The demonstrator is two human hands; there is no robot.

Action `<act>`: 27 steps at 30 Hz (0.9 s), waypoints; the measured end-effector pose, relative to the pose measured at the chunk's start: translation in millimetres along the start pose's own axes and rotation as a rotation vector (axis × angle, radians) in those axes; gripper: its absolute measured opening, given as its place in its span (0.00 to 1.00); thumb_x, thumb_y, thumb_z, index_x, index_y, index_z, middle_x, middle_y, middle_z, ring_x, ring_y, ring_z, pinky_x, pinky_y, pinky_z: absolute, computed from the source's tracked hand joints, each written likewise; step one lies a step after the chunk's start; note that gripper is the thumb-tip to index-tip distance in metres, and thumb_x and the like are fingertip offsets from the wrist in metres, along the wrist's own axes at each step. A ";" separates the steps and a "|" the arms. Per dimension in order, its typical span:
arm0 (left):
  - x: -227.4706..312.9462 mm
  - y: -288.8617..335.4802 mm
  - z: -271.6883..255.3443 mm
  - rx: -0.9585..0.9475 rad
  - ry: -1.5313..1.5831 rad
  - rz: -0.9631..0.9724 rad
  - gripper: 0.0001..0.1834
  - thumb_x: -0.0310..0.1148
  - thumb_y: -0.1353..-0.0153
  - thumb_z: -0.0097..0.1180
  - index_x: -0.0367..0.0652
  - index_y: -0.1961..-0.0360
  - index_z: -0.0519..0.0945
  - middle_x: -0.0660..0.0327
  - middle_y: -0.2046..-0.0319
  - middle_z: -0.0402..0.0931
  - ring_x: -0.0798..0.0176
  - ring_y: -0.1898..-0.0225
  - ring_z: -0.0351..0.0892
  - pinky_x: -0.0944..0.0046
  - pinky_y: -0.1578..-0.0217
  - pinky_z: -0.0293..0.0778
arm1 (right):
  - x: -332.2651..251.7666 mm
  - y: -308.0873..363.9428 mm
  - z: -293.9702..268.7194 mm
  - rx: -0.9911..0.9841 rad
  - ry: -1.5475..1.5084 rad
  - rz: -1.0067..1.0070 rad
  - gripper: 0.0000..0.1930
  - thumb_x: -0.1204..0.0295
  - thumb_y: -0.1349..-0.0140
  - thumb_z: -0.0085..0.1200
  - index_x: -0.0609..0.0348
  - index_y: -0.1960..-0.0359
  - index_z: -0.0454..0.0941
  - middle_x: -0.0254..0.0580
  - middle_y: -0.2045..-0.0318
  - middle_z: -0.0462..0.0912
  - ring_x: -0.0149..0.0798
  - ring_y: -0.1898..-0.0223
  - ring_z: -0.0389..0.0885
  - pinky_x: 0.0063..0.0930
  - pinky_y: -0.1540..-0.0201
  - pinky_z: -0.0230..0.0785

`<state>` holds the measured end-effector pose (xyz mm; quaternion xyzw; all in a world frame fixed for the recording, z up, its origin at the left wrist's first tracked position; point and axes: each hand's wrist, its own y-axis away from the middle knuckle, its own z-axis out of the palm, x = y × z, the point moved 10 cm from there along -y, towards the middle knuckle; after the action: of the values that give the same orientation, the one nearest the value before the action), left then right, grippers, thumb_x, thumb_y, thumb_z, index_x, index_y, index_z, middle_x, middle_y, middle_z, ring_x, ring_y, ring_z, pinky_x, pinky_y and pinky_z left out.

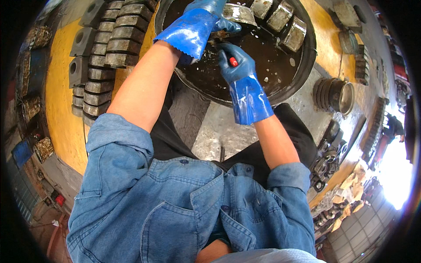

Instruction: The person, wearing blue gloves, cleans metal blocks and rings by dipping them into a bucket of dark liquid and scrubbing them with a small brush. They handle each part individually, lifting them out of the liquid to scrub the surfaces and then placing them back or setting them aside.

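Both my hands wear blue rubber gloves and work over a round dark tub [312, 55] of murky brown liquid. My left hand [212, 17] reaches to the tub's far side, partly cut off by the top edge. Its fingers curl over something dark and brownish that I cannot make out. Closer to me, my right hand [238, 63] is closed around a tool with a red handle end [233, 62]; its working end is hidden. A curved metal piece [239, 14] lies just right of my left hand. Several wet metal blocks [293, 34] sit along the tub's right side.
Stacked metal blocks [127, 35] and grey blocks with round holes [79, 41] stand left on a yellow surface [59, 109]. At right are ribbed metal rings [335, 96], a glass jar [348, 41] and piled small metal parts [326, 162]. My knees flank the tub's near side.
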<state>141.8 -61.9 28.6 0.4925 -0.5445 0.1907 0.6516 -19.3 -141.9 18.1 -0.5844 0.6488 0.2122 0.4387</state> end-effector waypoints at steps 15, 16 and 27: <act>2.2 20.5 10.4 0.087 0.125 -0.162 0.28 0.49 0.22 0.48 0.33 0.45 0.85 0.47 0.46 0.86 0.55 0.49 0.88 0.54 0.54 0.82 | -7.6 4.4 -56.9 0.062 0.106 0.058 0.09 0.69 0.35 0.65 0.54 0.55 0.89 0.49 0.55 0.90 0.51 0.53 0.90 0.37 0.47 0.82; 1.4 8.7 6.6 0.122 -0.095 -0.108 0.27 0.49 0.22 0.48 0.34 0.44 0.85 0.46 0.45 0.86 0.54 0.48 0.88 0.53 0.52 0.81 | -5.2 6.6 -60.3 0.058 0.115 0.090 0.09 0.69 0.35 0.65 0.53 0.55 0.89 0.49 0.55 0.90 0.51 0.53 0.90 0.38 0.47 0.82; 20.3 -4.3 0.4 0.074 -0.860 0.196 0.36 0.53 0.38 0.66 0.37 0.37 0.80 0.44 0.42 0.83 0.47 0.40 0.83 0.52 0.40 0.77 | 34.3 21.9 -51.3 -0.163 0.453 0.249 0.14 0.59 0.33 0.62 0.45 0.50 0.88 0.48 0.51 0.89 0.56 0.50 0.87 0.47 0.44 0.80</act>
<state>151.7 -70.0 45.0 0.4962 -0.8030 0.0489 0.3265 -54.1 -196.9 11.8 -0.5660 0.7782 0.1797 0.2044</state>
